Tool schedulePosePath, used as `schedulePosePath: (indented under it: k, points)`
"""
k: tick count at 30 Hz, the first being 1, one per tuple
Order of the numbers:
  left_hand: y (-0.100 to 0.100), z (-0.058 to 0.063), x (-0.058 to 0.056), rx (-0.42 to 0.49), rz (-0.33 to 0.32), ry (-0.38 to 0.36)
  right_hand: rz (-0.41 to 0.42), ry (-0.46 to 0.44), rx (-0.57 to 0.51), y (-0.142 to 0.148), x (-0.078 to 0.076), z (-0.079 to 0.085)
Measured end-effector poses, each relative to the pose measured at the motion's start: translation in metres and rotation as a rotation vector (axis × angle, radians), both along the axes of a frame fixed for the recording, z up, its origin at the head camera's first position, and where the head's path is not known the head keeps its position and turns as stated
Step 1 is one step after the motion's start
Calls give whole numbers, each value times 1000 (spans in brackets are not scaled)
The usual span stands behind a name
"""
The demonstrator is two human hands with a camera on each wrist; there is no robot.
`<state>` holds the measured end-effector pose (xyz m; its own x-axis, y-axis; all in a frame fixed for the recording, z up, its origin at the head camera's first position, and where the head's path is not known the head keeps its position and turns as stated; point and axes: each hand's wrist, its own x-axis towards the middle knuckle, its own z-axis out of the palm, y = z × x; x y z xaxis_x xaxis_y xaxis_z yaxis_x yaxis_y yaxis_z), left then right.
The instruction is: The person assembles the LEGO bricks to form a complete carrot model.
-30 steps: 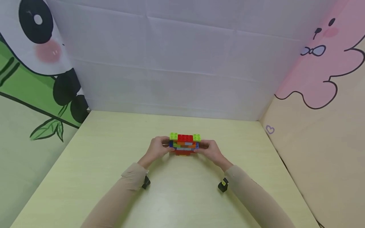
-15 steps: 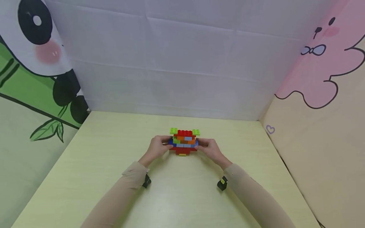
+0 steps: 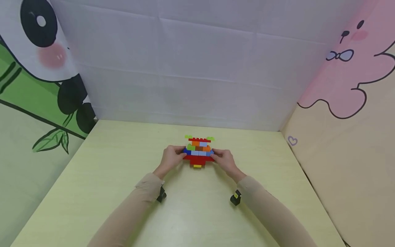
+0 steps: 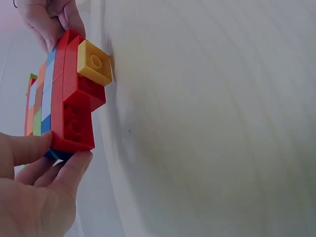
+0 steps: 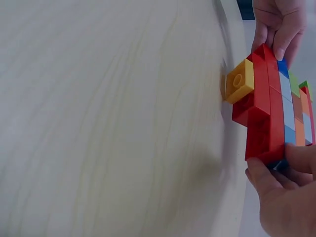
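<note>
Between both hands stands a building-block model (image 3: 198, 153), stacked in layers. Its bottom is a yellow block (image 4: 94, 63) with red blocks (image 5: 261, 108) widening above it. Higher up come a blue and light-blue row, then green, brown and orange blocks, and a thin red piece with lime-green ends (image 3: 210, 138) on top. My left hand (image 3: 171, 157) grips the left end, thumb in front and fingers behind and below. My right hand (image 3: 225, 160) holds the right end the same way. In both wrist views the hollow undersides of the red blocks show.
A pale wooden table (image 3: 197, 206) lies under the arms. A white cloth wall (image 3: 191, 68) stands behind it, with printed cartoon panels at left and right. Each wrist carries a small black camera (image 3: 236, 198).
The model has tipped from showing its studded top to showing its front face, its upper edge leaning away. Both hands turned with it and keep their grip, the wrists drawing slightly inward.
</note>
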<state>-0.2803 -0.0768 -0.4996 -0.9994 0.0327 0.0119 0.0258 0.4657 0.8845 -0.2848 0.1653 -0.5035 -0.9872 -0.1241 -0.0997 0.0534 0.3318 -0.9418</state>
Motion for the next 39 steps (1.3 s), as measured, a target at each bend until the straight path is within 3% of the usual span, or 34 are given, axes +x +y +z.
schedulePosePath:
  k: [10, 17, 30, 39]
  points:
    - [5, -4, -5, -29, 51, -48, -132, -21, 148, -12, 2, 8]
    - [7, -8, -6, -80, 91, -90, -143, -14, 212, -12, 0, 5]
    - [11, -6, -6, -52, 141, -165, -179, -3, 295, -16, -3, 3]
    - [11, -10, -6, -87, 141, -150, -187, -2, 329, -17, -6, -2]
